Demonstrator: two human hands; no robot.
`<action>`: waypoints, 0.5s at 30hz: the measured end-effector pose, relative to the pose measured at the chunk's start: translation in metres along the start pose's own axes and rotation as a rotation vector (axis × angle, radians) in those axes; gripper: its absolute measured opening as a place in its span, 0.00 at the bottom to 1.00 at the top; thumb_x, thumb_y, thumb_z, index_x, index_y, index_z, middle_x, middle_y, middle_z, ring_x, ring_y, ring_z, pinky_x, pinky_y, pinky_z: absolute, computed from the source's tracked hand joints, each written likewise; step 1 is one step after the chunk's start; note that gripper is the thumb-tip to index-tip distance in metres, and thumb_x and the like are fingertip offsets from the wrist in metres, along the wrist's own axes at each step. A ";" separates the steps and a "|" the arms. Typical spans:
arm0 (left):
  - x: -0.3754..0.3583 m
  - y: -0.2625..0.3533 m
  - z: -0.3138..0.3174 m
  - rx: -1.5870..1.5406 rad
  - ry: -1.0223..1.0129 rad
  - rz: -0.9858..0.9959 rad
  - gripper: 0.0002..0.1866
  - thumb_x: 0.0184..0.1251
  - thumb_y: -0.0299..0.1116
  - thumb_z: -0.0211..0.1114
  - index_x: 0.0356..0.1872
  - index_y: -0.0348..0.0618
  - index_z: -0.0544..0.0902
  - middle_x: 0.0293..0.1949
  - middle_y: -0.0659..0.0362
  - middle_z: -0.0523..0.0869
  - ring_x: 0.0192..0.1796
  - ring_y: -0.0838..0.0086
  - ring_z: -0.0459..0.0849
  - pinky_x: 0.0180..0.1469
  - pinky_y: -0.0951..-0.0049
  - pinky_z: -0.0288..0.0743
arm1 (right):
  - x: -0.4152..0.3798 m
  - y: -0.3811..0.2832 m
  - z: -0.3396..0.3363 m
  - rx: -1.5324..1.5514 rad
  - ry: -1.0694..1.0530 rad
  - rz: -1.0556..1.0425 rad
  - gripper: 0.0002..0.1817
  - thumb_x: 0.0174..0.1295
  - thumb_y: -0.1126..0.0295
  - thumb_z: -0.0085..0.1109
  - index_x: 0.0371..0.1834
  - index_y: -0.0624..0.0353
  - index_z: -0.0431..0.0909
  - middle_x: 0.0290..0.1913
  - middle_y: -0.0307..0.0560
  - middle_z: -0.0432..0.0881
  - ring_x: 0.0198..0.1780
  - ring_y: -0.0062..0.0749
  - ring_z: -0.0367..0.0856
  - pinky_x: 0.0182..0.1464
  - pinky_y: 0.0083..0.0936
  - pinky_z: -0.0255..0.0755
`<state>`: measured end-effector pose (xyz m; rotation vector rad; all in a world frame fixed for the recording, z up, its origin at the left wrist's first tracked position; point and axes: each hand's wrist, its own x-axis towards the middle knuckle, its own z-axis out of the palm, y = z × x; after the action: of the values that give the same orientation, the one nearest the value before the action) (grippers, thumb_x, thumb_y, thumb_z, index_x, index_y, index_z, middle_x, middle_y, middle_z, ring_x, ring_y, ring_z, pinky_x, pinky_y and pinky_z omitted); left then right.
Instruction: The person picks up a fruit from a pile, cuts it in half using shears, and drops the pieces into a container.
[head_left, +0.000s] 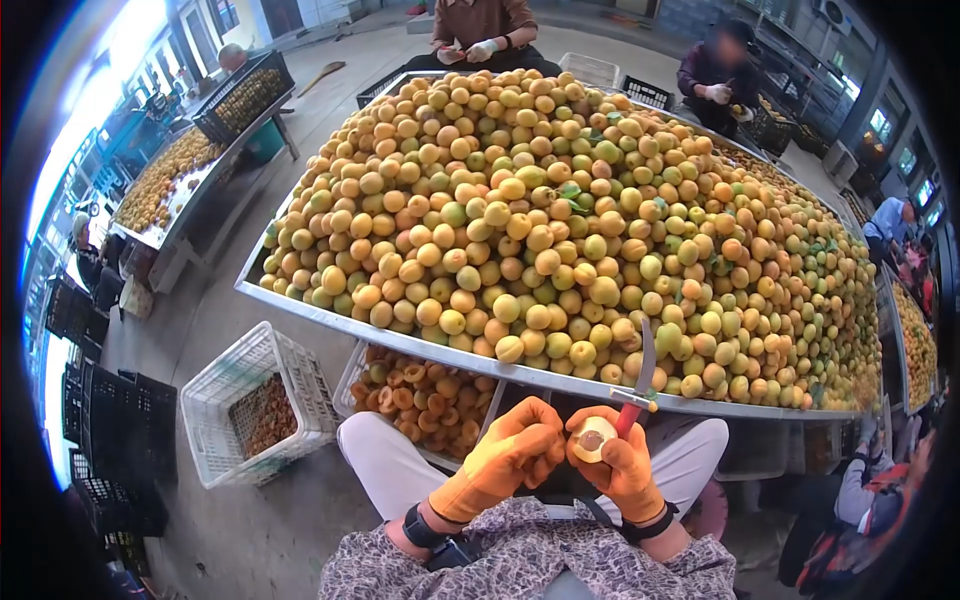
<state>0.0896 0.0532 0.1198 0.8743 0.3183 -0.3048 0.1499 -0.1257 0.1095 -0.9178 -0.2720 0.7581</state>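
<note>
My right hand (pixel 622 462), in an orange glove, is closed around a knife (pixel 647 365) with a red handle and a curved blade pointing up. The same hand holds a cut apricot (pixel 592 440), its pale flesh and brown middle facing up. Just left of it, my left hand (pixel 508 458), also gloved in orange, has its fingers curled in; what they hold, if anything, is hidden. Both hands are over my lap, in front of a metal-edged table (pixel 440 347) heaped with whole apricots (pixel 520 220).
A crate of apricot halves (pixel 420 395) sits under the table edge by my knee. On the floor to the left stands a white crate (pixel 210 420) with brown pits at its bottom. Black crates (pixel 120 430) are stacked farther left. Several people work around other tables.
</note>
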 end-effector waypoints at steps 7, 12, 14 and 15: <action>-0.009 -0.003 -0.013 -0.006 -0.023 -0.065 0.09 0.69 0.38 0.60 0.39 0.45 0.73 0.28 0.63 0.79 0.26 0.81 0.75 0.26 0.81 0.64 | 0.002 0.012 0.008 -0.035 0.011 0.073 0.21 0.58 0.67 0.64 0.50 0.71 0.75 0.36 0.44 0.78 0.35 0.22 0.76 0.32 0.16 0.69; -0.012 -0.004 -0.017 -0.002 -0.016 -0.133 0.12 0.71 0.42 0.61 0.39 0.45 0.73 0.29 0.62 0.80 0.28 0.80 0.78 0.27 0.80 0.69 | 0.003 0.020 0.003 -0.139 0.067 0.140 0.16 0.57 0.68 0.64 0.44 0.69 0.79 0.30 0.40 0.78 0.28 0.19 0.73 0.29 0.15 0.66; -0.011 -0.004 -0.020 -0.006 -0.007 -0.140 0.13 0.71 0.43 0.61 0.39 0.45 0.73 0.30 0.61 0.80 0.29 0.79 0.80 0.28 0.79 0.71 | 0.005 0.018 0.004 -0.200 0.074 0.181 0.14 0.56 0.69 0.64 0.42 0.68 0.80 0.28 0.38 0.78 0.25 0.18 0.72 0.27 0.15 0.65; -0.011 -0.004 -0.020 -0.015 0.001 -0.157 0.13 0.70 0.42 0.62 0.40 0.44 0.73 0.31 0.61 0.81 0.30 0.78 0.81 0.29 0.78 0.73 | 0.005 0.016 0.007 -0.271 0.073 0.196 0.13 0.55 0.71 0.66 0.41 0.67 0.80 0.27 0.37 0.78 0.24 0.17 0.71 0.27 0.15 0.65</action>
<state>0.0753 0.0681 0.1095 0.8366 0.3909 -0.4474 0.1428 -0.1117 0.1004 -1.2393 -0.2258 0.8797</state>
